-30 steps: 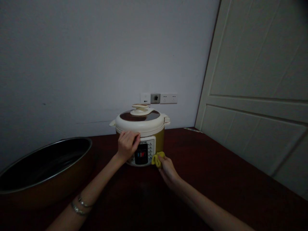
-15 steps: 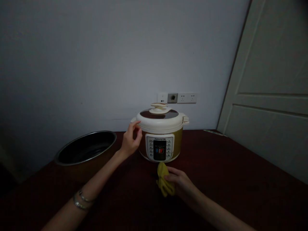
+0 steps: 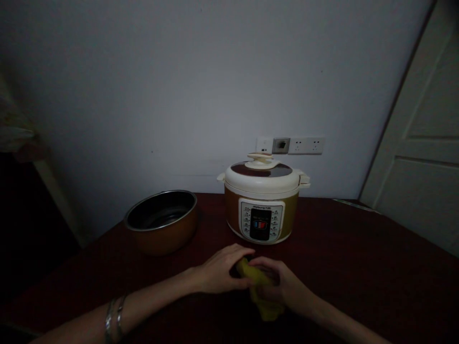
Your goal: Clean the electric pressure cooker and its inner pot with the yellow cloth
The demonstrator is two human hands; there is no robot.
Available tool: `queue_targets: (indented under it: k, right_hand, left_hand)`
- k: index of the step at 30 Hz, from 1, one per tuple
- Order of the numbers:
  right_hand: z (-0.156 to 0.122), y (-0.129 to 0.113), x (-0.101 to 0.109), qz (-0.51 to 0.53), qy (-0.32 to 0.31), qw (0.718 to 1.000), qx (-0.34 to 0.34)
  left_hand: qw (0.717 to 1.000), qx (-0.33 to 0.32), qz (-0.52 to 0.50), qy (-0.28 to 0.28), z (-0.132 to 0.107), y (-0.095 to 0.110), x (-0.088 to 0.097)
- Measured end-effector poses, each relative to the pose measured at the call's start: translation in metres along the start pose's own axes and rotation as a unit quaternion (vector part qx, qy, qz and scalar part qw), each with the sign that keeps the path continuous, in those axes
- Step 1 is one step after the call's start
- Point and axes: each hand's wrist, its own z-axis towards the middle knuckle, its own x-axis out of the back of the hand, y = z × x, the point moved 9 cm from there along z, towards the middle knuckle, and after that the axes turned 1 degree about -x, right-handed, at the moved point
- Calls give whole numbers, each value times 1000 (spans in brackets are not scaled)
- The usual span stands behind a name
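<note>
- Yellow cloth point(image 3: 269, 311): bunched, before cooker point(image 3: 233, 210); long axis slants far-left to near-right.
- Right hand point(image 3: 285, 289): fingers pinching cloth.
- Left hand point(image 3: 223, 270): fingers parted at cloth's far end; grip cannot be told.
- Cooker panel point(image 3: 279, 210): brand ending "young"; button labels illegible.

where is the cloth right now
In the head view, the cloth is low, just right of centre, held in the right hand, in front of the cooker.
</note>
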Motion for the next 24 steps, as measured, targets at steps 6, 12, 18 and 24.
queue_targets:
  k: [6, 12, 18, 24]
  right_hand:
    - [-5, -15, -8, -134, -11, 989, 69]
    - [-13, -19, 2, -193, 4, 979, 70]
    - [-10, -13, 18, -179, 30, 980, 85]
    - [-11, 2, 42, -197, 70, 976, 57]
  left_hand:
    - [994, 56, 47, -79, 9, -5, -10]
    - [988, 77, 102, -90, 9, 4, -5]
    - [966, 146, 198, -81, 4, -9, 3]
    - [939, 250, 231, -54, -7, -57, 35]
